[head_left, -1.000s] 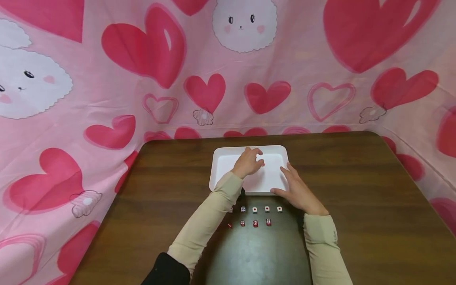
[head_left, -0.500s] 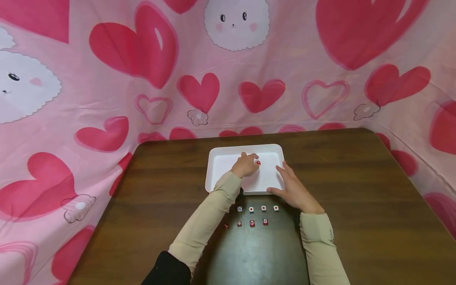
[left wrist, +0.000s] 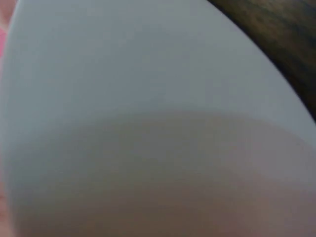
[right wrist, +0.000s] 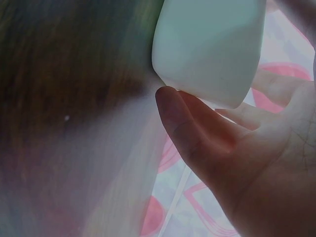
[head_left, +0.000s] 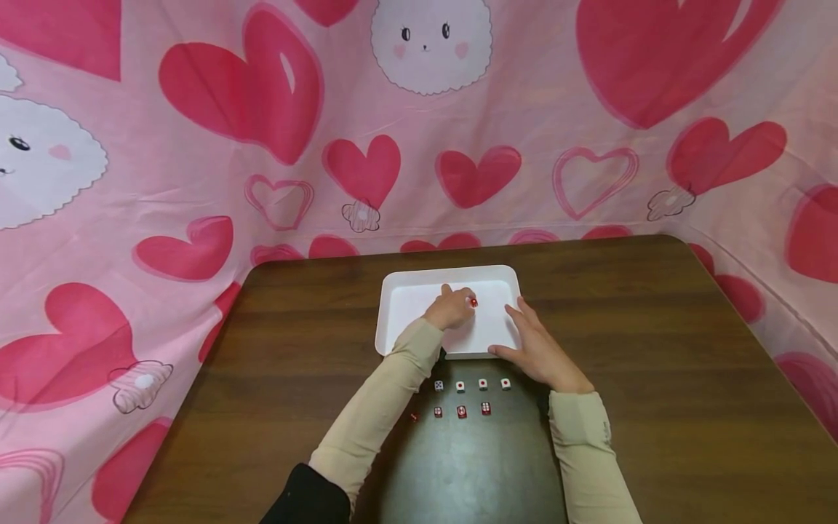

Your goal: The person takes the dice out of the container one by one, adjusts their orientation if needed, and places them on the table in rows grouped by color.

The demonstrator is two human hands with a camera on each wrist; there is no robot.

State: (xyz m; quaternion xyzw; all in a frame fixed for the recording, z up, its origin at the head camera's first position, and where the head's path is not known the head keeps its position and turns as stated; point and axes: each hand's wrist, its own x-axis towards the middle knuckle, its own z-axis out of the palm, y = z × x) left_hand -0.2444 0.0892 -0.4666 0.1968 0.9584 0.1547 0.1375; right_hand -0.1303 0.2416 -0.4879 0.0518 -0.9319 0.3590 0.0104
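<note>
A white tray (head_left: 401, 291) lies on the table in the head view. My left hand (head_left: 449, 308) reaches over it, with thumb and index finger pinching a small red die (head_left: 474, 302) close over its floor. My right hand (head_left: 538, 349) holds the tray's near right corner, thumb at the front and fingers along the right side. In the right wrist view the thumb (right wrist: 175, 111) touches the tray's corner (right wrist: 210, 54). Only the blurred tray wall (left wrist: 148, 59) fills most of the left wrist view; the left fingers are out of sight there.
In front of the tray, a row of white dice (head_left: 460, 386) sits above a row of red dice (head_left: 461, 412). My left sleeve (head_left: 376, 407) partly covers their left end. The brown wooden table (head_left: 655, 349) meets a pink heart-patterned cloth (head_left: 484, 178) behind.
My left thumb and index finger were apart around the red die and have now come together on it. My right hand has stayed at the tray's corner. The head view has shifted slightly.
</note>
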